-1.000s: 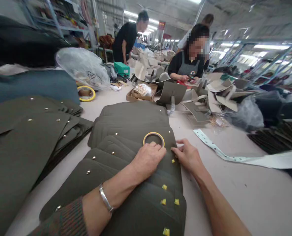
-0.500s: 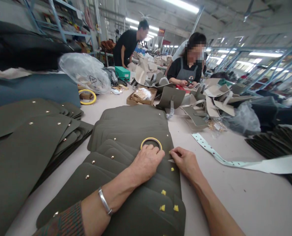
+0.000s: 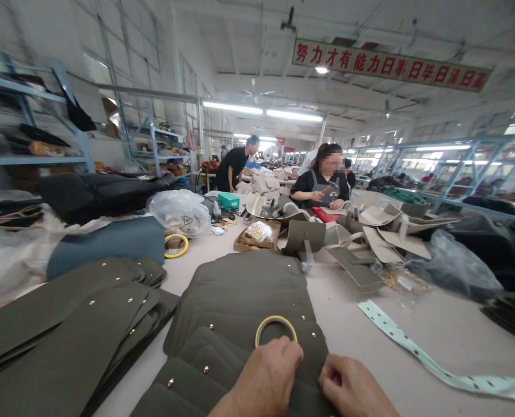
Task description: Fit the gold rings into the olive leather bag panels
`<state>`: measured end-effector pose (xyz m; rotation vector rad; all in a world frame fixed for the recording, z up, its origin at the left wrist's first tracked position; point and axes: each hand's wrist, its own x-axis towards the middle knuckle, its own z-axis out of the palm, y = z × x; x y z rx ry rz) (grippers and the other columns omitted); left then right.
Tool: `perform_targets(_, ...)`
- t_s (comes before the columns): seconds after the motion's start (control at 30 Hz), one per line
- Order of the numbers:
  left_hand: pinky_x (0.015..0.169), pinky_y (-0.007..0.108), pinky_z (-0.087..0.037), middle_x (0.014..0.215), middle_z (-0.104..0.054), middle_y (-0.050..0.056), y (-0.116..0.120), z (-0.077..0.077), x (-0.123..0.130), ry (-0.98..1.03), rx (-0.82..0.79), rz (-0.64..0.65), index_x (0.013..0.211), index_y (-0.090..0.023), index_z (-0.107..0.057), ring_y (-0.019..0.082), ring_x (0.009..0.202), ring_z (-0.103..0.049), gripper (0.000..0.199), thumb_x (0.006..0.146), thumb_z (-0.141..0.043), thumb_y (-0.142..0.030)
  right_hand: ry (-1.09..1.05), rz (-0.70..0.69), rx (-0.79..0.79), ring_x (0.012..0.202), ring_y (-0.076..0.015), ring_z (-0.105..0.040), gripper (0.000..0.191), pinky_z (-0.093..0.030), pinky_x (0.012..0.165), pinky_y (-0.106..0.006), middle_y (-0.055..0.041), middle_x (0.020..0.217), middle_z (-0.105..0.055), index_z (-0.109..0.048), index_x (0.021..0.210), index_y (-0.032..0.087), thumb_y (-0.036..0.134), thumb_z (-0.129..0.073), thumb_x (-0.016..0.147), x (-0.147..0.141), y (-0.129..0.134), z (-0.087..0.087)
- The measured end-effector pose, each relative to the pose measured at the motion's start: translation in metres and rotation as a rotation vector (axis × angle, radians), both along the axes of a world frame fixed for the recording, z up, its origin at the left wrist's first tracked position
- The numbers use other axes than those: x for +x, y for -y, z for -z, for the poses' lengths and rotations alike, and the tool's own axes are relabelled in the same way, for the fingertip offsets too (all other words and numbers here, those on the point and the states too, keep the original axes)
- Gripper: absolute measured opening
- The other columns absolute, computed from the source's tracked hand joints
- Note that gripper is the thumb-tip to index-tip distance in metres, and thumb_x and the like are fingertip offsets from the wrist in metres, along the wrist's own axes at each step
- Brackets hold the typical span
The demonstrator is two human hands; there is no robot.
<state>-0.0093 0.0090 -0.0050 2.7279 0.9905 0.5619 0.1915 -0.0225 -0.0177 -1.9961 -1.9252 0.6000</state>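
Note:
Dark olive panels [image 3: 240, 284] with small gold studs lie in an overlapping stack before me. My left hand [image 3: 271, 370] is over the stack with its fingers closed on a roll of yellow tape [image 3: 277, 318], whose ring stands out beyond the knuckles. To its right, my right hand [image 3: 353, 382] is at the right edge of the panels, fingers curled together. Whatever may be between those fingertips is hidden. The near end of the stack runs out of view below.
More studded olive panels [image 3: 75, 341] lie at left. Behind are another yellow tape roll [image 3: 176, 255], a cardboard box [image 3: 257, 246] of gold parts and a clear plastic bag [image 3: 179, 214]. A pale green dotted strip [image 3: 414, 347] lies at right. A co-worker [image 3: 322, 179] sits across the table.
The view has tilted up, so everything appears lower and the yellow tape pieces on the near panels are out of view. My right hand's fingers have curled in more; my left keeps the roll.

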Motion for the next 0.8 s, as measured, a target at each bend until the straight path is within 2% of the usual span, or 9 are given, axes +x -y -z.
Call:
perform_targets(0.13,0.070,0.026,-0.053,0.084,-0.064,0.002,0.006,-0.003,0.000,0.162,-0.023,0.039,0.096,-0.021,-0.054,0.016,0.077,-0.062,0.017,0.093,-0.039,-0.014,-0.093,0.041,0.000,0.060,-0.0164,-0.061,0.010,-0.035,0.055,-0.024,0.0000,0.061,-0.067,-0.063,0.073,0.019,0.016,-0.055,0.069,0.000,0.001,-0.005)
perform_targets(0.2,0.078,0.026,-0.053,0.094,-0.068,0.002,0.009,-0.006,-0.001,0.239,-0.048,0.078,0.115,-0.022,-0.051,0.016,0.086,-0.065,0.025,0.095,-0.039,-0.016,-0.171,0.057,0.058,0.058,-0.0160,-0.060,0.007,-0.038,0.055,-0.024,0.0014,0.059,-0.065,-0.063,0.077,0.020,0.020,-0.059,0.072,0.000,0.003,-0.009)
perform_targets(0.27,0.087,0.027,-0.052,0.111,-0.067,0.004,0.009,-0.008,-0.001,0.286,-0.051,0.112,0.134,-0.022,-0.038,0.016,0.098,-0.065,0.039,0.095,-0.040,-0.017,-0.289,0.054,0.152,0.060,-0.0159,-0.061,0.010,-0.042,0.059,-0.025,0.0006,0.064,-0.066,-0.065,0.081,0.019,0.027,-0.058,0.078,-0.001,0.007,-0.013)
perform_targets(0.33,0.088,0.030,-0.053,0.120,-0.064,0.006,0.009,-0.008,-0.001,0.291,-0.043,0.108,0.140,-0.022,-0.030,0.017,0.103,-0.064,0.046,0.095,-0.042,-0.018,-0.398,0.016,0.267,0.069,-0.0163,-0.063,0.016,-0.047,0.066,-0.026,-0.0018,0.077,-0.070,-0.066,0.087,0.019,0.030,-0.056,0.083,-0.003,0.011,-0.017)
perform_targets(0.43,0.079,0.032,-0.056,0.110,-0.068,0.006,0.008,-0.006,0.000,0.246,-0.050,0.050,0.137,-0.021,-0.031,0.020,0.094,-0.068,0.044,0.095,-0.044,-0.022,-0.444,-0.129,0.403,0.081,-0.0168,-0.064,0.018,-0.049,0.075,-0.027,-0.0040,0.091,-0.070,-0.067,0.097,0.020,0.028,-0.057,0.085,-0.008,0.016,-0.024)
perform_targets(0.57,0.073,0.031,-0.056,0.100,-0.070,0.004,0.010,-0.006,0.001,0.193,-0.062,0.024,0.135,-0.022,-0.031,0.020,0.086,-0.069,0.042,0.095,-0.045,-0.024,-0.399,-0.272,0.501,0.084,-0.0173,-0.063,0.018,-0.050,0.077,-0.028,-0.0061,0.092,-0.069,-0.066,0.100,0.020,0.024,-0.054,0.088,-0.013,0.018,-0.028)
perform_targets(0.67,0.074,0.029,-0.055,0.103,-0.069,0.004,0.012,-0.008,0.003,0.194,-0.072,0.046,0.132,-0.022,-0.032,0.019,0.089,-0.069,0.039,0.096,-0.044,-0.023,-0.330,-0.301,0.518,0.080,-0.0167,-0.063,0.016,-0.049,0.075,-0.028,-0.0057,0.085,-0.068,-0.066,0.091,0.020,0.022,-0.050,0.090,-0.016,0.019,-0.028)
perform_targets(0.8,0.071,0.024,-0.052,0.096,-0.069,0.000,0.014,-0.010,0.004,0.219,-0.125,0.058,0.122,-0.023,-0.040,0.016,0.085,-0.068,0.029,0.094,-0.043,-0.016,-0.249,-0.287,0.605,0.064,-0.0128,-0.060,0.015,-0.046,0.063,-0.022,-0.0018,0.070,-0.064,-0.061,0.079,0.020,0.015,-0.049,0.086,-0.022,0.019,-0.022)
